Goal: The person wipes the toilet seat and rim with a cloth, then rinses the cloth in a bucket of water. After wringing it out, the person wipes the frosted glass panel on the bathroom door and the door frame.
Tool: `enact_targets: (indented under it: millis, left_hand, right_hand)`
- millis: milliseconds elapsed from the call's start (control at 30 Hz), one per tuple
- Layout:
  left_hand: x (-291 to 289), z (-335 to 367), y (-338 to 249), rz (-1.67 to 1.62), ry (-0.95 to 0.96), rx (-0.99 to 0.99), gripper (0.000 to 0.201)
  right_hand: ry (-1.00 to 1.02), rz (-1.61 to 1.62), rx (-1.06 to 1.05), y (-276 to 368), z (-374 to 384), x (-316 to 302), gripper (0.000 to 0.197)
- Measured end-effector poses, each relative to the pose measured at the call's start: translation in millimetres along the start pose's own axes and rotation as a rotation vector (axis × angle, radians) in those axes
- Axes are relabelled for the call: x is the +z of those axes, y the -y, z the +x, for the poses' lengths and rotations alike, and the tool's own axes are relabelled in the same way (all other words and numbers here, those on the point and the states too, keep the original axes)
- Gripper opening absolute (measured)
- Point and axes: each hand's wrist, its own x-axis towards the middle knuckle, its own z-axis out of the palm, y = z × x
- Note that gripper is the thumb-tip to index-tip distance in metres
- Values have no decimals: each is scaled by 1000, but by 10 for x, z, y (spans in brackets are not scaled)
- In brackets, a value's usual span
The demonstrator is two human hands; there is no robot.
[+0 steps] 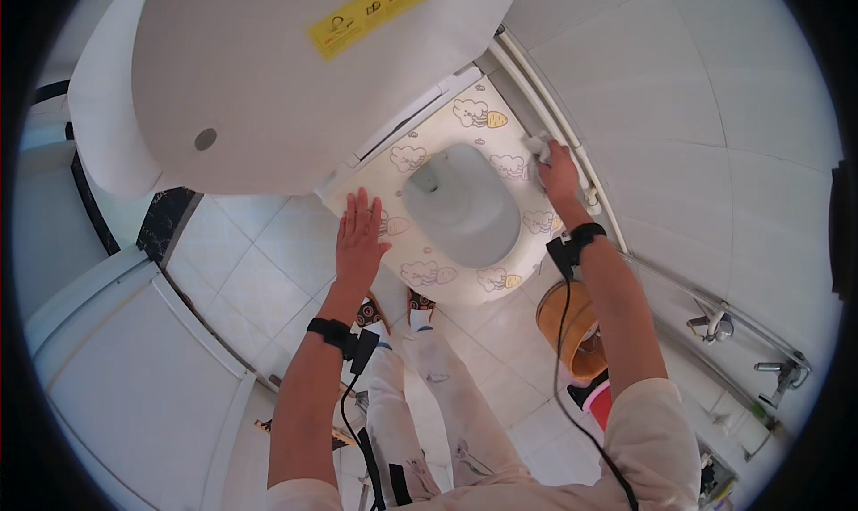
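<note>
A cream toilet seat point(447, 283), patterned with cartoon figures and carrots, surrounds the white toilet bowl point(483, 198). My left hand point(359, 234) rests flat on the seat's left side, fingers stretched out. At the seat's right edge, near the wall pipes, my right hand point(559, 173) is closed around a crumpled white wad point(537, 145), which looks like tissue or a cloth. Most of that wad is hidden by my fingers. The toilet lid point(268, 91) stands raised behind the seat, with a yellow sticker point(369, 13) on it.
White pipes point(545, 100) run along the tiled wall on the right. An orange-brown bin point(572, 328) and a pink-red container point(601, 404) stand by my right arm. Taps point(712, 323) project from the right wall. A white door panel point(143, 386) is at the left.
</note>
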Motion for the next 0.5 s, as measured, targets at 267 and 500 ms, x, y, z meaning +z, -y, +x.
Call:
enact_targets:
  millis: [267,500]
  left_hand:
    - [68,-18,32,23,-24,29,96]
    - [69,-38,68,-56,-71,57,95]
  right_hand:
    - [-219,335,-171,819,-21,516,52]
    - [126,722,-445,1899,-755,908,50]
